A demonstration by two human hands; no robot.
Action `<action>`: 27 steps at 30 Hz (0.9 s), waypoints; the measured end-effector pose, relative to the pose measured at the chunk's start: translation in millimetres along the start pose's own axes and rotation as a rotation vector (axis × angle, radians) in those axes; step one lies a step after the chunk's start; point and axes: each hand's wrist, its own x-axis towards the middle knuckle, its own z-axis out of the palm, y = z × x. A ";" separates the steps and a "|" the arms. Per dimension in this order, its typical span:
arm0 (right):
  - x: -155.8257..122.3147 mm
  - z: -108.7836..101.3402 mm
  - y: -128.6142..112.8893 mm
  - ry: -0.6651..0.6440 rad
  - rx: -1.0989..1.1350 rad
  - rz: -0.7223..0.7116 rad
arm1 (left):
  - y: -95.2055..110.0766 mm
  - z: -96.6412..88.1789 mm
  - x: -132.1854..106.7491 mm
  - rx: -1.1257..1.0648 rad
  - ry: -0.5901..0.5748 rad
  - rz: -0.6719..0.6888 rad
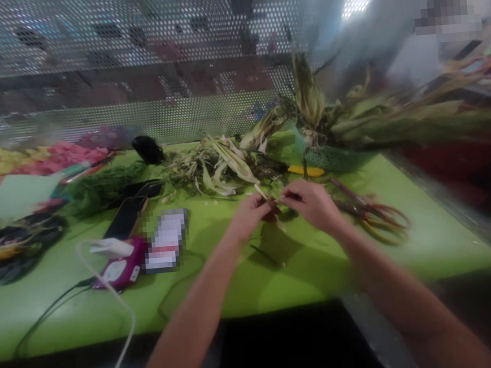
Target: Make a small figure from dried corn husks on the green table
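Note:
My left hand (251, 214) is closed in a pinch, and a pale strip of dried corn husk (260, 192) sticks up out of its fingers. Opposite it, my right hand (311, 202) pinches at the same small piece from the other side, fingertips almost meeting the left ones. Something darker hangs just below the fingertips, too blurred to make out. Behind the hands lies a heap of dried husks and stems (227, 161). Red-and-yellow-handled scissors (382, 218) lie right of my right hand, and a yellow-handled tool (306, 170) rests beyond it.
A green basket (332, 157) with husks stands at the back right of the green table (246, 297). On the left are a dark phone (125, 216), a lit phone (167, 241), a purple power block (122, 267) with cables, and green fibres (96, 187). A person is at far right.

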 end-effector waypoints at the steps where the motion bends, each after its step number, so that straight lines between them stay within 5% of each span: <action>1: -0.3 0.1 -0.7 0.012 0.002 0.004 | 0.1 -0.2 0.0 0.010 0.000 -0.006; 16: 0.2 0.5 -0.1 0.048 0.022 0.077 | -3.9 3.5 1.8 -0.171 -0.012 0.021; 22: -4.7 6.1 -4.7 0.228 0.047 0.135 | -8.7 4.8 5.9 -0.399 0.152 0.029; 27: -5.3 17.7 -9.8 0.181 0.066 0.042 | -5.5 11.3 4.1 -0.490 0.176 0.054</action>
